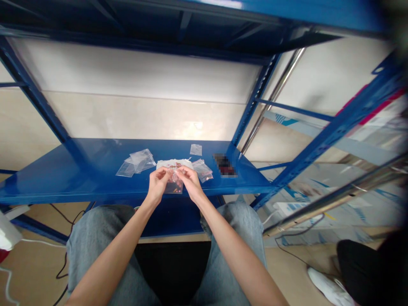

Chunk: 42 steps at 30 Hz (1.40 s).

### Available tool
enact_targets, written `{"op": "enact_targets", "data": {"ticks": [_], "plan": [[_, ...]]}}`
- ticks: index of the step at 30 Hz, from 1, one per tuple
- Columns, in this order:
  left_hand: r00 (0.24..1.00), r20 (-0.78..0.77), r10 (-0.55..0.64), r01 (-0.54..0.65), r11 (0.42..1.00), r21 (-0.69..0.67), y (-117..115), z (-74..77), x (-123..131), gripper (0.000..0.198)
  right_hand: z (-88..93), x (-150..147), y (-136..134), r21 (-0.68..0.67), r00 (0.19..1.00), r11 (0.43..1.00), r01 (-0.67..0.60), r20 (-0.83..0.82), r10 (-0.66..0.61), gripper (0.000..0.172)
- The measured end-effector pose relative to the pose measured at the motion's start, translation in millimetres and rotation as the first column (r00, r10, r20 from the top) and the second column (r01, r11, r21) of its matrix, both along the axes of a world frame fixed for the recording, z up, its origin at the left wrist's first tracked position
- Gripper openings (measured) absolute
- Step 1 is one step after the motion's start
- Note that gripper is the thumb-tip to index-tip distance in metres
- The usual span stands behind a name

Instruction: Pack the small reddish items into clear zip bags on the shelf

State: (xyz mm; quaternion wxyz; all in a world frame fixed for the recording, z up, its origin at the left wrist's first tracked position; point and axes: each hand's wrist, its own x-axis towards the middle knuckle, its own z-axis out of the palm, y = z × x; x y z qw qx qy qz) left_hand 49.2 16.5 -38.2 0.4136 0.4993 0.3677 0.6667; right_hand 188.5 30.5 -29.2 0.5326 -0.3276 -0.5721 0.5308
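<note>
A small clear plastic bag (174,187) with reddish beads inside hangs at the front of the blue shelf, pinched along its top by both hands. My left hand (158,182) has its thumb and fingers closed on the left part of the bag's upper edge. On the right part, my right hand (190,180) grips in the same way, and the fingertips of the two hands nearly meet. Behind them a white cloth or pouch (162,163) lies under more reddish pieces. Filled clear bags (204,171) rest just right of my right hand.
Several flat clear bags (136,162) lie to the left on the shelf (95,170). Another single bag (196,149) sits farther back. A blurred-out dark object (224,165) is at the right. Blue uprights and an upper shelf frame the space. A person's white shoe (330,287) shows at lower right.
</note>
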Motion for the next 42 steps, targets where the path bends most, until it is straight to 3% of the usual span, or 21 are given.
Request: {"op": "enact_targets", "data": {"ticks": [6, 13, 19, 22, 24, 27, 29, 33, 35, 37, 39, 42], "plan": [[0.990, -0.103, -0.091, 0.094, 0.995, 0.023, 2, -3.3, -1, 0.024, -2.9, -2, 1, 0.012, 0.999, 1.000, 0.016, 0.039, -0.017, 0.038], [0.998, 0.035, -0.060, 0.062, 0.997, -0.051, 4, -1.2, -7, 0.024, 2.0, 3, 2, 0.071, 1.000, 0.997, 0.020, 0.013, -0.021, 0.040], [0.999, 0.017, -0.044, 0.045, 0.998, -0.040, 4, 8.6, -11, 0.024, 18.5, 18, 9, 0.081, 0.999, 0.996, 0.033, 0.038, -0.036, 0.036], [1.000, -0.019, -0.009, 0.010, 1.000, 0.015, 7, 17.2, -23, 0.033, 24.8, 35, 18, 0.121, 0.986, 0.979, 0.167, -0.013, -0.166, 0.041], [0.989, -0.021, 0.147, -0.146, 0.989, 0.032, 13, 23.1, -45, 0.035, 26.5, 53, 26, 0.077, 0.946, 0.946, 0.316, -0.098, -0.308, 0.045], [0.874, -0.235, 0.426, -0.424, 0.904, 0.062, 25, 28.1, -93, 0.031, 25.2, 79, 41, 0.010, 0.858, 0.868, 0.497, -0.157, -0.489, 0.050], [0.723, -0.474, 0.502, -0.500, 0.854, 0.142, 32, 27.6, -121, 0.024, 22.5, 92, 51, 0.015, 0.815, 0.826, 0.564, -0.174, -0.553, 0.050], [0.392, -0.788, 0.475, -0.493, 0.831, 0.255, 44, 21.7, -139, 0.033, 14.6, 102, 64, 0.019, 0.807, 0.811, 0.585, -0.117, -0.579, 0.048], [0.243, -0.862, 0.444, -0.441, 0.843, 0.309, 52, 19.9, -136, 0.038, 10.6, 104, 68, 0.046, 0.828, 0.827, 0.560, 0.002, -0.561, 0.046], [0.146, -0.894, 0.423, -0.411, 0.848, 0.335, 61, 20.1, -134, 0.040, 7.6, 107, 72, 0.145, 0.812, 0.835, 0.530, 0.197, -0.550, 0.042], [0.096, -0.907, 0.411, -0.405, 0.848, 0.341, 72, 20.7, -137, 0.043, 6.1, 109, 74, 0.325, 0.687, 0.788, 0.523, 0.386, -0.616, 0.041], [0.050, -0.924, 0.379, -0.392, 0.859, 0.331, 90, 18.1, -150, 0.055, 6.6, 107, 73, 0.582, 0.420, 0.630, 0.515, 0.469, -0.777, 0.047]]}}
